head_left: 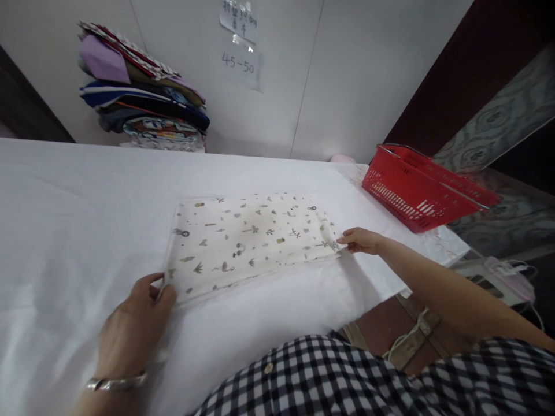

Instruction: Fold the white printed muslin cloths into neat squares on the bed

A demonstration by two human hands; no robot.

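Observation:
A folded cream cloth [255, 237] printed with small palms, birds and leaves lies flat in front of me as a long rectangle. My left hand [145, 309] pinches its near left edge between thumb and fingers. At the opposite end, my right hand [361, 240] grips the right edge, also with thumb and fingers closed on it. The fabric stretches between both hands, and its near edge shows layers. Part of my left fingers is hidden under the cloth.
A white-covered table [78, 214] carries the cloth. At the back left stands a stack of folded clothes [143, 86] by the wall. A red plastic basket [425, 190] sits on the right end. Cables [405, 341] hang below the table's right edge.

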